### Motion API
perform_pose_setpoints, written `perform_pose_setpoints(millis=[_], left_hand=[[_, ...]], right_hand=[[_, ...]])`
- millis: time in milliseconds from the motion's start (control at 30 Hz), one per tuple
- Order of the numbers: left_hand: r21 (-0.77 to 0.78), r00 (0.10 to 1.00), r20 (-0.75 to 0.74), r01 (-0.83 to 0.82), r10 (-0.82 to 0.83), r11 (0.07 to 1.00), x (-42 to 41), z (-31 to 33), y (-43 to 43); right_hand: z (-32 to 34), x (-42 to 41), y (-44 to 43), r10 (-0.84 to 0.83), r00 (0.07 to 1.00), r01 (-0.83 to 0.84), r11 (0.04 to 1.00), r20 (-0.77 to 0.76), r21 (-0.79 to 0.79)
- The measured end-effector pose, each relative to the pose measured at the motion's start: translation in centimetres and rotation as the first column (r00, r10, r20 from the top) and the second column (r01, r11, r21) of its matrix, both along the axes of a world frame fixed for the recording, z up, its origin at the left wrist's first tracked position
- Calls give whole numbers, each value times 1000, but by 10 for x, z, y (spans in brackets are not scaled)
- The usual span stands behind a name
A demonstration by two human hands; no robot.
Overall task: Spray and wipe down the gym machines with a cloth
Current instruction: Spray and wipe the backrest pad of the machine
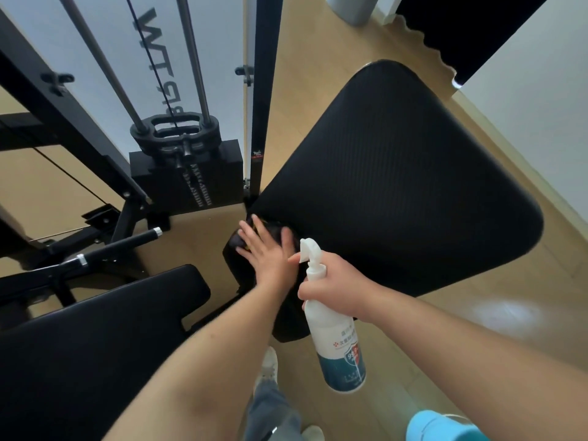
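Wiping step right now, I'd say. My left hand point(265, 254) is flat on the dark cloth point(234, 242), pressing it down at the narrow lower end of the big black back pad point(397, 186), just where that pad meets a smaller dark part underneath. The fingers point(249, 232) are straight and spread wide, not curled round anything, so it's palm pressure doing the work, not a pinch. The cloth is mostly hidden under the hand; only a dark edge with a bit of yellow shows at the fingertips.

My right hand point(339, 289) has the spray bottle point(340, 351) by the neck, fingers wrapped tight round it, with the forefinger stretched out along the trigger side of the white nozzle. The bottle hangs tilted, nozzle toward the left hand and almost touching it, body down over the wooden floor point(477, 313). No mist is visible, so I can't tell whether it's firing.

The broad textured face of the pad looks dry and unstreaked to me, so I judge most of it is yet to be done. Next move calls for a sweep: slide the flat hand and cloth up and across that face, and lift the nozzle clear of the knuckles before any squeeze. The second black pad point(95, 338) at lower left and the weight stack point(187, 176) beyond wait their turn.
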State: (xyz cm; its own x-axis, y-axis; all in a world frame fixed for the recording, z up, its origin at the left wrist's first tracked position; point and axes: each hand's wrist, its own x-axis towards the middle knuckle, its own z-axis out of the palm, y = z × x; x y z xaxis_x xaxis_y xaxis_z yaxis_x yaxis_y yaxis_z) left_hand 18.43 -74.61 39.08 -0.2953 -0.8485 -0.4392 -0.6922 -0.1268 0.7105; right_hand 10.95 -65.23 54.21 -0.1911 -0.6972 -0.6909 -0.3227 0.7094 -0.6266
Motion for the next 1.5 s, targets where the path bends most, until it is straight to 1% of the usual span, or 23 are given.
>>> perform_pose_setpoints(millis=[33,67,100,167,267,333,667,867,1067,1167,1233,1300,1367,1433,1467,1500], left_hand=[[6,1000,17,-27,27,1000,1,1,-19],[35,999,-6,-52,52,998,2,6,-36],[71,997,-39,-62,65,996,3,9,-50],[91,990,-121,-59,70,994,4,11,-61],[73,954,-229,-179,191,981,-1,13,-44],[79,937,-253,-228,241,970,-4,12,-24],[158,926,-201,-292,320,943,2,14,65],[153,921,-212,-300,327,942,4,12,127],[155,959,-157,-212,236,965,10,7,175],[167,963,-150,-200,225,966,13,13,198],[202,966,-123,-201,228,959,12,23,209],[301,959,-72,-243,276,922,8,38,210],[409,936,-6,-318,351,855,-2,51,199],[538,887,35,-405,460,739,-7,66,181],[615,872,36,-404,488,677,-6,77,174],[682,872,16,-367,488,633,-4,88,171]], right_hand=[[-2,0,-1,-3,1000,3,1000,4,3],[-3,0,0,-2,1000,2,1000,10,4],[-4,1,0,0,1000,0,1000,18,10],[-5,2,2,-3,1000,3,1000,28,12],[-4,1,8,-18,999,18,1000,33,-1],[-2,-2,14,-32,999,32,999,41,-5],[-3,-2,73,-46,999,46,999,17,4],[0,0,120,-51,999,51,999,-7,4],[-1,2,169,-73,997,72,997,25,40],[2,7,190,-101,995,100,994,18,46],[4,8,203,-107,994,106,993,8,53],[6,9,214,-104,995,103,992,5,66],[8,10,224,-111,994,111,991,-3,72],[9,12,233,-120,993,121,991,-12,64],[10,12,237,-122,992,123,991,-20,60],[11,12,240,-126,992,127,990,-23,56]])
